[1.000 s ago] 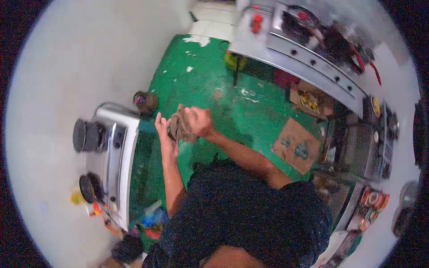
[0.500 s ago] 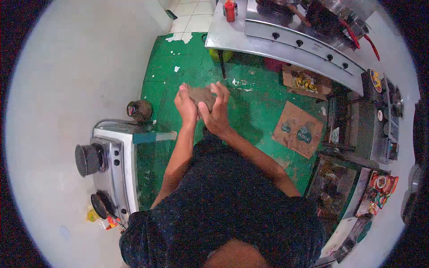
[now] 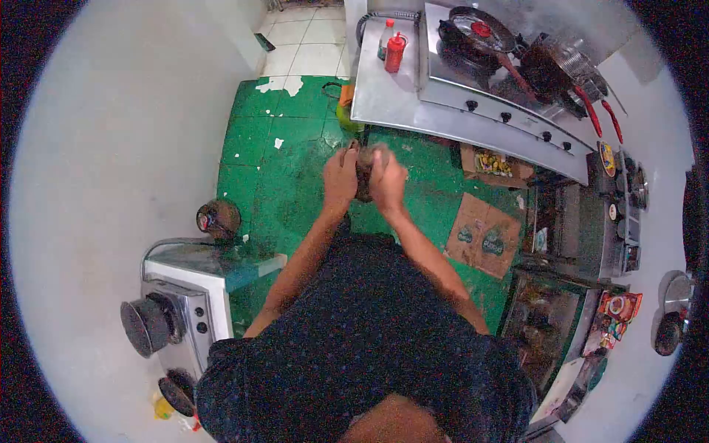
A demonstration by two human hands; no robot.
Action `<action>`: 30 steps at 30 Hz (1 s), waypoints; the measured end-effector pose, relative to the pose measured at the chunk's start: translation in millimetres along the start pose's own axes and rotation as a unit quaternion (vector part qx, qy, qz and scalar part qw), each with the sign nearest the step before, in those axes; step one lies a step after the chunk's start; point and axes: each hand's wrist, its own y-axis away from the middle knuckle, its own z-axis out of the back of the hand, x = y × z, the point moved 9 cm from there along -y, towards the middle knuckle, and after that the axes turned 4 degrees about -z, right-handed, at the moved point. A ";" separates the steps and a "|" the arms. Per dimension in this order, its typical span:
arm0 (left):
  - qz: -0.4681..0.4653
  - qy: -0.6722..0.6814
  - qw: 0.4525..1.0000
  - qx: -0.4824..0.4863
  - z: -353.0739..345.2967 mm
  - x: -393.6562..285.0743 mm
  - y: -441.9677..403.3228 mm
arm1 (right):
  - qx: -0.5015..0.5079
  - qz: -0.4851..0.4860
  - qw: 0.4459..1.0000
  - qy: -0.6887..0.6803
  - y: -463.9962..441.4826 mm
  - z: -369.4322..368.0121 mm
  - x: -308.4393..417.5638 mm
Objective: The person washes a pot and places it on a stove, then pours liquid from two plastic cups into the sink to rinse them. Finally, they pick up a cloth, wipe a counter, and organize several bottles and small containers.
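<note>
Both hands are closed on a brownish-grey cloth (image 3: 364, 167), blurred by motion, held out in front of my body above the green floor. My left hand (image 3: 340, 179) grips its left side, and a dark fold sticks up past the fingertips. On the other side, my right hand (image 3: 389, 181) has its fingers curled over the bunched part. Below and between the hands hangs a darker piece of the cloth. The front edge of the steel counter (image 3: 369, 103) is just beyond the hands.
Red squeeze bottle (image 3: 395, 54) and pans (image 3: 484, 33) are on the counter and stove ahead. Flattened cardboard (image 3: 484, 235) lies on the floor at right. At left are a small stove (image 3: 196, 321) with a pot (image 3: 144, 327) and a round dark container (image 3: 218, 218).
My hands have moved right with the cloth and turned from cupping it to gripping its two sides. The view has shifted, showing more of the counter and stove.
</note>
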 end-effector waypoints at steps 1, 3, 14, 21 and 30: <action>-0.011 -0.008 1.000 -0.002 1.3 12.6 -15.1 | -0.013 -0.003 1.000 -0.011 -12.2 -3.4 1.5; 0.040 0.147 0.985 0.084 -5.6 25.4 -39.2 | -0.039 -0.009 0.999 -0.031 -35.6 -0.7 2.0; 0.287 0.208 0.926 0.127 8.7 124.3 -81.8 | -0.068 -0.034 0.976 0.202 -182.3 2.7 -58.1; 0.252 0.042 0.964 0.080 31.0 163.7 -84.0 | -0.011 0.169 0.895 0.412 -240.6 -101.1 -173.0; 0.441 0.068 0.890 -0.088 52.1 183.4 19.0 | 0.123 0.206 0.902 0.359 -268.1 -188.6 -140.0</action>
